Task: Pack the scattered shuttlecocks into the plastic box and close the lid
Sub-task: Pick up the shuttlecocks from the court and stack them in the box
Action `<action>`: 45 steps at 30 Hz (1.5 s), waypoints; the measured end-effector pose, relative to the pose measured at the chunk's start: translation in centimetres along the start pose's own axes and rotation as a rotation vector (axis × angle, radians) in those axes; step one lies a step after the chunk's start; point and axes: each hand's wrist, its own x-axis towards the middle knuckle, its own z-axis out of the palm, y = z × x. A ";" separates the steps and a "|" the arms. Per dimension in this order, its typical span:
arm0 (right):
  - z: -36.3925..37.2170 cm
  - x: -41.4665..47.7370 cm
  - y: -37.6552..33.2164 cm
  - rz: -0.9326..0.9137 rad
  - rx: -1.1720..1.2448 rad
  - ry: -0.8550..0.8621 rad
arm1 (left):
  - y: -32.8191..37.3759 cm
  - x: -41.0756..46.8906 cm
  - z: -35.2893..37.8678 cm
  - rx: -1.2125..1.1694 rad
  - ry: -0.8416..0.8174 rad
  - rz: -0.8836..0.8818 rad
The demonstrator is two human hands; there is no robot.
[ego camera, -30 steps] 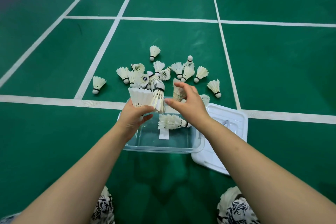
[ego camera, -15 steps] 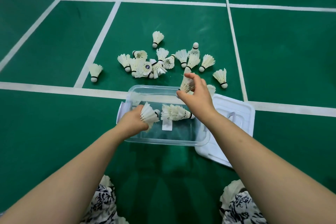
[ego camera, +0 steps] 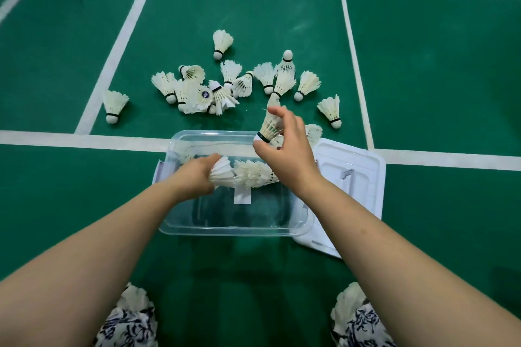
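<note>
A clear plastic box (ego camera: 225,229) stands open on the green court floor in front of me. Inside it my left hand (ego camera: 194,175) grips a white shuttlecock (ego camera: 222,173) low against the box's bottom, beside a row of shuttlecocks (ego camera: 253,173) lying there. My right hand (ego camera: 287,149) hovers over the box's far right corner and pinches another shuttlecock (ego camera: 270,127), cork end down. Several more white shuttlecocks (ego camera: 225,84) lie scattered on the floor beyond the box. The white lid (ego camera: 363,189) lies flat to the right of the box, partly under it.
White court lines (ego camera: 84,139) cross the floor, one running just behind the box. One shuttlecock (ego camera: 114,104) lies apart at the left, another (ego camera: 331,110) at the right. My patterned clothing (ego camera: 129,321) shows at the bottom edge.
My left hand has lowered its shuttlecock from above the box's rim down inside, next to the ones lying there. My right hand keeps its shuttlecock over the far right corner.
</note>
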 end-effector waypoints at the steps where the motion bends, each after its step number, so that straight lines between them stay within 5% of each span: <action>1: 0.1 0.0 0.0 -0.002 0.003 -0.006 | 0.0 0.2 0.0 -0.010 -0.003 -0.001; 12: 0.7 0.3 1.5 0.010 -0.058 0.013 | -0.2 1.6 1.4 -0.401 0.082 -0.103; 17: 0.6 0.0 2.3 0.040 -0.082 0.010 | -0.9 1.3 3.5 -0.220 0.307 -0.172; 21: 1.0 -0.3 2.4 0.041 -0.078 -0.002 | -0.4 1.0 4.3 -0.294 0.396 -0.288; 28: 1.2 -0.5 2.2 0.032 -0.075 -0.017 | -0.5 1.6 4.4 -0.517 0.243 -0.478; 45: 1.3 -0.5 2.9 0.053 -0.054 -0.020 | -0.3 1.9 4.9 -0.861 0.136 -0.263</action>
